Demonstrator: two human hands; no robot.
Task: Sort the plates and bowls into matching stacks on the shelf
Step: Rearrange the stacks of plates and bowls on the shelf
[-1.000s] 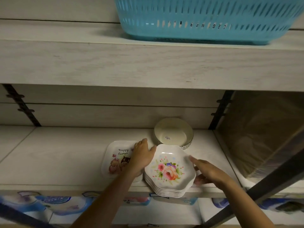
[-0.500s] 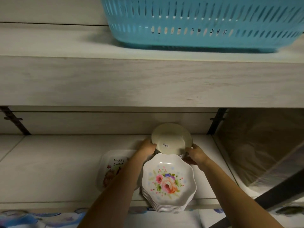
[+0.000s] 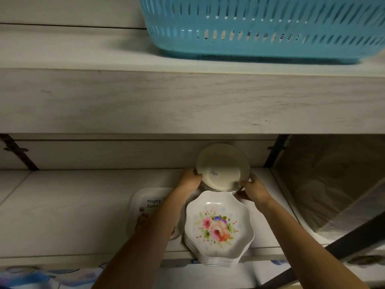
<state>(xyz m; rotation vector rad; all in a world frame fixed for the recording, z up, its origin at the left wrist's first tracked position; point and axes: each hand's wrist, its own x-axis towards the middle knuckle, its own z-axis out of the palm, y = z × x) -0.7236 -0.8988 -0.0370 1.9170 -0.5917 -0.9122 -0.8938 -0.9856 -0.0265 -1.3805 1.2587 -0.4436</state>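
Observation:
A cream bowl stack stands at the back of the lower shelf, tilted so its inside faces me. My left hand grips its left rim and my right hand holds its right side. In front of it, at the shelf's front edge, sits a stack of several scalloped floral plates. A square "Happy Easter" plate lies to the left, partly hidden by my left forearm.
A blue slotted plastic basket sits on the upper shelf, whose thick board overhangs the bowls. A plastic-wrapped brown bundle fills the compartment to the right, behind a dark metal upright. Printed packages line the level below.
Both hands left the floral plate stack and reached back to the cream bowls, which now sit tilted and slightly raised in my grip. The camera view has tipped upward.

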